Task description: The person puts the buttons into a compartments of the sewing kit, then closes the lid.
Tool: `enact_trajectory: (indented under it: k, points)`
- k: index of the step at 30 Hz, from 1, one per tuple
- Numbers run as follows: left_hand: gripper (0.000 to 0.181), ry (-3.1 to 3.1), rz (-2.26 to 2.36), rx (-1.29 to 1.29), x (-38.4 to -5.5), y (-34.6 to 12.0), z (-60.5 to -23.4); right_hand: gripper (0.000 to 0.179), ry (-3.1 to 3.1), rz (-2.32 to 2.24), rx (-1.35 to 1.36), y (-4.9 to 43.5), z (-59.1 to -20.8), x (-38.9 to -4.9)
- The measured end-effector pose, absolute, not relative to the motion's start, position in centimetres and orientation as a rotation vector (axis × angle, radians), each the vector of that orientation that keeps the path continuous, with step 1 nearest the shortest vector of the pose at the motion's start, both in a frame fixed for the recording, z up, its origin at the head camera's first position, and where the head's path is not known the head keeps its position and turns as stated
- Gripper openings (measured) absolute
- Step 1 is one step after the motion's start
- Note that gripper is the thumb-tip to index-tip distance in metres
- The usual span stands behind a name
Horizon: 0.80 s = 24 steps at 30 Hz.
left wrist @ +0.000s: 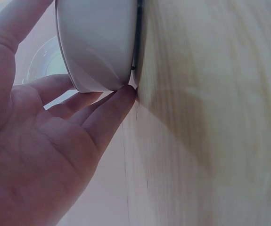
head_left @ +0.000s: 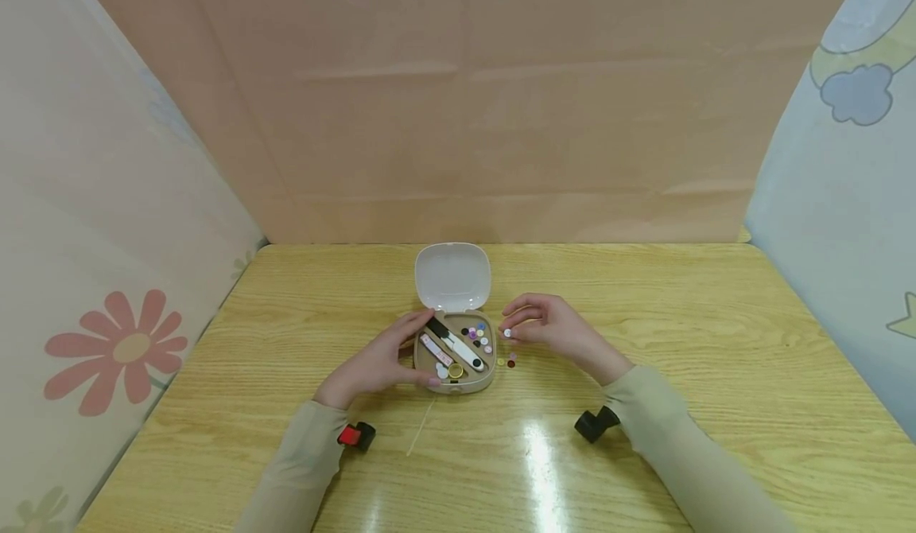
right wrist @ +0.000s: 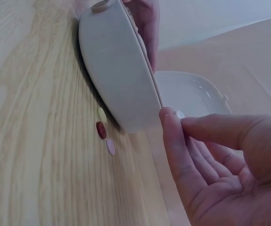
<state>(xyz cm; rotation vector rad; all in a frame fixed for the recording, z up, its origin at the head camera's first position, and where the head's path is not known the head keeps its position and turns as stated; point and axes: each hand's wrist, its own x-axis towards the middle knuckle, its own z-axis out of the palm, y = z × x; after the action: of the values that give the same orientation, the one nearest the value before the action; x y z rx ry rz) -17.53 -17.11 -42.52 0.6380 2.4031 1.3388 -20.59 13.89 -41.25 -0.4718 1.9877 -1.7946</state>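
Note:
A small sewing box (head_left: 467, 388) stands on the table with its white lid (head_left: 452, 272) swung up at the back. My left hand (head_left: 375, 364) grips the box's left side, thumb at the front and fingers toward the back. My right hand (head_left: 558, 332) pinches a white button (right wrist: 179, 114) between thumb and forefinger, just off the box's right rim. Inside the box lie a black-and-white tool (head_left: 458, 348), a pink-and-white strip (head_left: 435, 349), a gold ring-shaped piece (head_left: 456, 371), white round pieces (head_left: 441, 370) and several coloured buttons (head_left: 474, 332).
Beside the box's right wall, a dark red button (right wrist: 101, 130), a pale pink one (right wrist: 110, 147) and a yellow one (head_left: 501, 362) lie on the wooden table (head_left: 644, 453). A thin pale strand (head_left: 421, 427) lies in front of the box. A brown backdrop (head_left: 458, 119) rises behind.

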Motion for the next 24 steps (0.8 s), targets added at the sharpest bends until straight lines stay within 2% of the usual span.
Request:
enact_trajectory:
  k: [6,17,24]
  points:
    - [0.1,2.381,1.363,0.652,-16.9,-16.7,-41.2,0.035,2.06,-1.745,-0.492,13.3,-41.3,-20.7]
    - [0.102,2.402,1.347,0.659,-17.5,-16.9,-42.3,0.03,2.09,-1.727,-0.55,12.7,-41.3,-20.9]
    - [0.098,2.368,1.365,0.643,-16.5,-16.3,-40.1,0.031,2.071,-1.738,-0.563,12.3,-41.1,-20.7]
